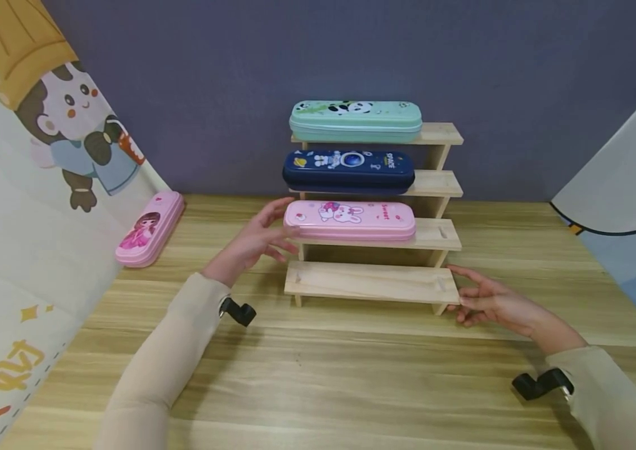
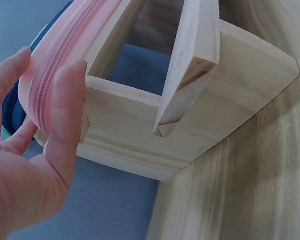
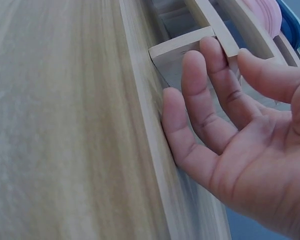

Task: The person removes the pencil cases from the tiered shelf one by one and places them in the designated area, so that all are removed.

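A wooden stepped stand (image 1: 371, 279) has several tiers. On its second tier from the bottom lies a pink rabbit pencil case (image 1: 349, 220), zipped shut. My left hand (image 1: 258, 237) is at the left end of this case, thumb by the front side and forefinger near the back corner; the left wrist view has the thumb beside the zipper (image 2: 49, 75). With fingers slightly bent, my right hand (image 1: 500, 303) touches the right end of the lowest shelf. Higher up sit a navy space pencil case (image 1: 348, 170) and a mint panda pencil case (image 1: 356, 120).
Another pink pencil case (image 1: 150, 229), printed with a doll, lies on the wood-grain table (image 1: 323, 375) at the left, by the cartoon-printed panel (image 1: 8, 187). A dark blue-grey wall (image 1: 351, 50) stands behind the stand. A second printed panel (image 1: 627, 175) is at the right.
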{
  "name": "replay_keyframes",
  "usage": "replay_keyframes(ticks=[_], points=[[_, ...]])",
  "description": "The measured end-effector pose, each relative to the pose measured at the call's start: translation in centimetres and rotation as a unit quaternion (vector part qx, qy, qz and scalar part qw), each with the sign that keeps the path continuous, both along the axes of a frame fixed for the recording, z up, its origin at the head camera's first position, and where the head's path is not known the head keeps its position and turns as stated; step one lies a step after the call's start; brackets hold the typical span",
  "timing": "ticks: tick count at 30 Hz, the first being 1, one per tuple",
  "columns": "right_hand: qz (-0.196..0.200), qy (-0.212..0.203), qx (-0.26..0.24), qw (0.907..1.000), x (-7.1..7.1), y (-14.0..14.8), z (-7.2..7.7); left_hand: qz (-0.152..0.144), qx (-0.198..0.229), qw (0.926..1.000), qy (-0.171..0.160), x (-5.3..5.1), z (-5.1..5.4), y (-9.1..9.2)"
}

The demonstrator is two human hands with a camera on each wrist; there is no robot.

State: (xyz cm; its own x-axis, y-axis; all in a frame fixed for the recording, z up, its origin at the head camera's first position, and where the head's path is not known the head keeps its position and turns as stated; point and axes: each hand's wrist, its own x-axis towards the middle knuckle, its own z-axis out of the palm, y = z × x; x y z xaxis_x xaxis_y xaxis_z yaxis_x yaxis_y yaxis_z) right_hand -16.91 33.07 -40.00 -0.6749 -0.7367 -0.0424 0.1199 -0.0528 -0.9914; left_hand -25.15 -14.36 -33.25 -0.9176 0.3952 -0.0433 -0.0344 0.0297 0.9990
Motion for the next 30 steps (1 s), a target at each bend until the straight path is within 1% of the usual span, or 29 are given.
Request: replay_keyframes(ticks=[6,11,14,21,30], points=[[0.005,-0.004,-0.001,1.0,-0.1,-0.1,-0.1,-0.01,-0.006,0.9999,-0.001,0.0,0.5,0.0],[0.011,-0.006,-0.003,0.9999,-0.2,-0.1,-0.1,-0.012,-0.012,0.9997,-0.016,0.1,0.8,-0.1],[0.015,-0.008,-0.01,0.9998,-0.2,0.0,0.0,-0.004,-0.003,0.9998,-0.02,0.2,0.8,-0.1],[0.019,-0.008,-0.018,0.9996,-0.1,0.2,0.1,0.024,0.042,0.9987,-0.017,0.8,0.6,0.4],[0.022,-0.006,-0.022,0.9995,-0.2,0.0,0.1,0.034,0.058,0.9977,-0.008,1.2,0.3,-0.1]])
